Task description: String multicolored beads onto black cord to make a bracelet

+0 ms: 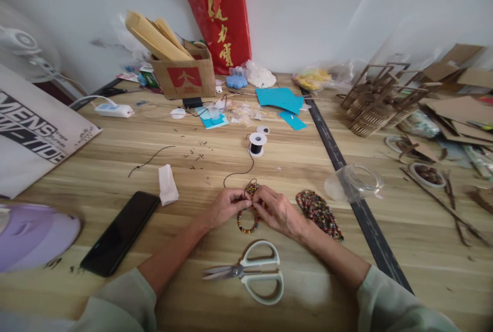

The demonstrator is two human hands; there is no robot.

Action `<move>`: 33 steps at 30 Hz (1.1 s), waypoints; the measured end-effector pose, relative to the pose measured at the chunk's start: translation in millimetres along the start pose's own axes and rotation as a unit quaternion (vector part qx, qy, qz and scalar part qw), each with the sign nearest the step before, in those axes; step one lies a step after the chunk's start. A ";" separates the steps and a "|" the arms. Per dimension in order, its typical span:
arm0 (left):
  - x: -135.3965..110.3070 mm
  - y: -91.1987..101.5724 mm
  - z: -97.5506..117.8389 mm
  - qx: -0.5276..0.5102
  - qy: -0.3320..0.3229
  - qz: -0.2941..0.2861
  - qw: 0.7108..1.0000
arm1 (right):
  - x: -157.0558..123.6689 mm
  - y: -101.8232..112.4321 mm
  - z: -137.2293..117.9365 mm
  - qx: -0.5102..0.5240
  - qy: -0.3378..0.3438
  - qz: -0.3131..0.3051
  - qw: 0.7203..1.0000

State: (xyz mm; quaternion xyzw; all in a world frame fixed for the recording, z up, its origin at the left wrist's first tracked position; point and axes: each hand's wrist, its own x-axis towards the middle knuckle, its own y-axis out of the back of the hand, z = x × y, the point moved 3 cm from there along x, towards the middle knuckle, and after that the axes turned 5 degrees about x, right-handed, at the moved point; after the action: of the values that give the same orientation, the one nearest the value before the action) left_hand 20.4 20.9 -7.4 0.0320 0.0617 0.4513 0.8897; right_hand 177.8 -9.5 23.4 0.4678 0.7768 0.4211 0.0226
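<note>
My left hand (pixel 225 206) and my right hand (pixel 275 210) meet at the middle of the wooden table (pixel 115 168), both pinched on a loop of small multicoloured beads, a bead bracelet (pixel 248 221). A thin black cord (pixel 241 172) runs from my fingers up to a small spool (pixel 257 143). A pile of loose coloured beads (pixel 318 211) lies just right of my right hand. Scissors (pixel 252 273) with pale handles lie closed in front of my wrists.
A black phone (pixel 120 232) and a folded white tissue (pixel 168 184) lie to the left. A clear plastic jar (pixel 356 182) lies on its side at right. A cardboard box (pixel 185 73), red bag (pixel 223 14), blue paper (pixel 281 98) and wooden laser-cut pieces (pixel 375 101) crowd the back.
</note>
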 end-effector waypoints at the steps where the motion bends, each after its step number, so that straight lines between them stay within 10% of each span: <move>1: 0.4 0.6 -0.9 -0.005 -0.002 0.000 1.000 | -0.4 -0.8 0.0 -0.007 0.003 0.004 1.000; 21: 5.7 3.5 -9.4 -0.035 -0.004 -0.005 0.999 | -3.5 -1.1 -10.0 -0.226 0.149 -0.072 0.960; 33: 4.1 3.2 -5.0 -0.040 0.030 0.035 0.998 | -0.4 3.5 2.2 0.003 0.059 -0.015 0.998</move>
State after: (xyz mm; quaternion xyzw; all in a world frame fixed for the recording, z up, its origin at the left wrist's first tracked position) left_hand 19.5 26.1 -12.3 -0.0147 0.0691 0.4850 0.8717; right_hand 181.5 -7.7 24.3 0.4303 0.7850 0.4453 -0.0181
